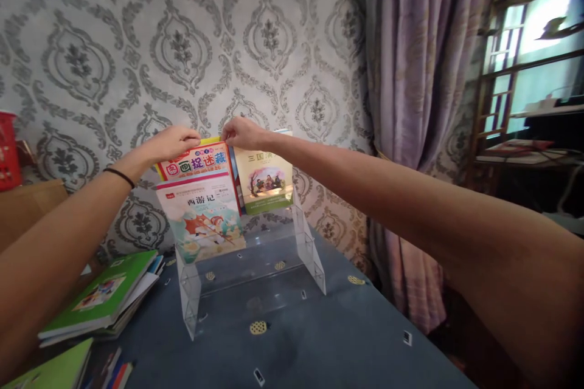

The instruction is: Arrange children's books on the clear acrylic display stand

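Note:
A red-and-yellow picture book (198, 162) with large colourful Chinese characters stands in the upper left of a clear acrylic book stand (310, 249). My left hand (176, 141) is closed at its top edge, towards the left. At its top right corner, my right hand (241, 132) is closed with the fingertips bent down. A pale blue-and-white storybook (207, 216) leans in front and covers the lower part of the picture book. Beside it on the right, partly behind my right wrist, is a cream book (269, 179) with a green lower band.
Books lie stacked at the left, a green one (104, 292) on top, with another pile (55, 371) nearer me. A cardboard box (31, 206) and red basket (8, 149) stand far left. Patterned wallpaper rises behind the dark blue tablecloth (292, 352); a purple curtain (420, 73) hangs right.

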{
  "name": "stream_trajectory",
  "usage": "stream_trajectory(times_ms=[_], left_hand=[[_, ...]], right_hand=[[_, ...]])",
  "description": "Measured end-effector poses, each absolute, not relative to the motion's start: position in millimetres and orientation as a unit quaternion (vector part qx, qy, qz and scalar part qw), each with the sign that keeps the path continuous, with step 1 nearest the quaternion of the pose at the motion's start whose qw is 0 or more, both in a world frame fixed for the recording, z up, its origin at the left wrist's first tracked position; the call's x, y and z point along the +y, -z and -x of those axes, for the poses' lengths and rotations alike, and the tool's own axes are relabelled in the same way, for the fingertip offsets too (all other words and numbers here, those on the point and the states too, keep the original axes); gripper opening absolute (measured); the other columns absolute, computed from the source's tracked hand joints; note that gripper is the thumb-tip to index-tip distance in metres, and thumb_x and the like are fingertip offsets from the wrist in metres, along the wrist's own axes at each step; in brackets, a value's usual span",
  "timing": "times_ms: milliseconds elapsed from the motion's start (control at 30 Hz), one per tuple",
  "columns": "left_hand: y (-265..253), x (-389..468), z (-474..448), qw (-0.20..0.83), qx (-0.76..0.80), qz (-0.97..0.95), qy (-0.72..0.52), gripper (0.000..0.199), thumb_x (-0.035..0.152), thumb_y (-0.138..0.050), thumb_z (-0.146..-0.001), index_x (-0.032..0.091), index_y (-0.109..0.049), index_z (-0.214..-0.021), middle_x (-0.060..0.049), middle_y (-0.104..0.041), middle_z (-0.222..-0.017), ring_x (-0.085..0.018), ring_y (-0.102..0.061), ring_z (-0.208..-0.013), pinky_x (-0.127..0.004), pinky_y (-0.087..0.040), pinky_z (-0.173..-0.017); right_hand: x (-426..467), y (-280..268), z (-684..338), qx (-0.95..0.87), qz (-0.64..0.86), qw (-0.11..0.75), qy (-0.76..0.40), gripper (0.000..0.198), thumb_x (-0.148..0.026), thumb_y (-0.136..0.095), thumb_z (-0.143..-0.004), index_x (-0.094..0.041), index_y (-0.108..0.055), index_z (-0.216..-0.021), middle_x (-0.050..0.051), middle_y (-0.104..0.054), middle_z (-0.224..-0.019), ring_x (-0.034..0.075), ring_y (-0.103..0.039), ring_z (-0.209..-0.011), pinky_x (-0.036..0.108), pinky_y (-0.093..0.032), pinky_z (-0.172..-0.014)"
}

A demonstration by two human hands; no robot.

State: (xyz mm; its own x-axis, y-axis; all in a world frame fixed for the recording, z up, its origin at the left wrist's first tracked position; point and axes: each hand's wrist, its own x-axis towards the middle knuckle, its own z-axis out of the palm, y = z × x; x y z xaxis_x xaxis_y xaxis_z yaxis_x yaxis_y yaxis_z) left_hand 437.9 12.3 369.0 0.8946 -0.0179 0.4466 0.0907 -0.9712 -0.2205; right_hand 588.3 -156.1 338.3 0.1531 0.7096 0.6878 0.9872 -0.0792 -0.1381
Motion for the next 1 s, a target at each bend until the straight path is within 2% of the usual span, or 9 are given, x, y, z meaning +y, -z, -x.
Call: stream_trajectory(times_ms=[200,433,767,1000], left_hand=[[-368.1,11.9,-434.3,0.099,-0.003,0.966,0.240,0.035,0.049,-0.044,-0.082,0.019,-0.060,-0.072,-0.002,-0.064,-0.070,-0.017,-0.055,-0.066,-0.027,-0.038,-0.062],[-369.5,10.3,-430.8,0.064,-0.024,0.979,0.194,0.032,0.050,-0.052,-0.078,0.020,-0.064,-0.080,-0.003,-0.065,-0.071,-0.018,-0.057,-0.065,-0.028,-0.036,-0.059],[-366.0,14.8,-430.0,-0.009,-0.026,0.977,0.213,0.042,0.056,-0.057,-0.074,0.019,-0.068,-0.089,-0.006,-0.074,-0.083,-0.021,-0.065,-0.076,-0.027,-0.045,-0.064],[-364.0,10.3,-429.6,-0.047,-0.051,0.974,0.217,0.035,0.051,-0.060,-0.073,0.019,-0.066,-0.087,-0.005,-0.074,-0.081,-0.021,-0.066,-0.072,-0.028,-0.045,-0.061]], right_hand=[[-154.2,-339.2,-587.8,-0.595,0.712,0.276,0.253,0.030,-0.003,-0.057,-0.077,-0.014,-0.078,-0.094,0.006,-0.073,-0.086,0.017,-0.060,-0.079,0.029,-0.044,-0.074],[-158.7,-338.2,-587.6,-0.603,0.705,0.280,0.246,0.027,-0.006,-0.057,-0.081,-0.015,-0.078,-0.095,0.006,-0.072,-0.087,0.018,-0.059,-0.079,0.029,-0.043,-0.073],[-166.8,-331.4,-600.4,-0.574,0.686,0.379,0.237,0.034,0.001,-0.049,-0.077,-0.013,-0.070,-0.100,0.004,-0.069,-0.083,0.019,-0.060,-0.080,0.029,-0.043,-0.072],[-163.9,-329.5,-604.4,-0.577,0.679,0.383,0.244,0.033,0.000,-0.051,-0.075,-0.012,-0.070,-0.099,0.005,-0.070,-0.084,0.020,-0.062,-0.081,0.030,-0.045,-0.074]])
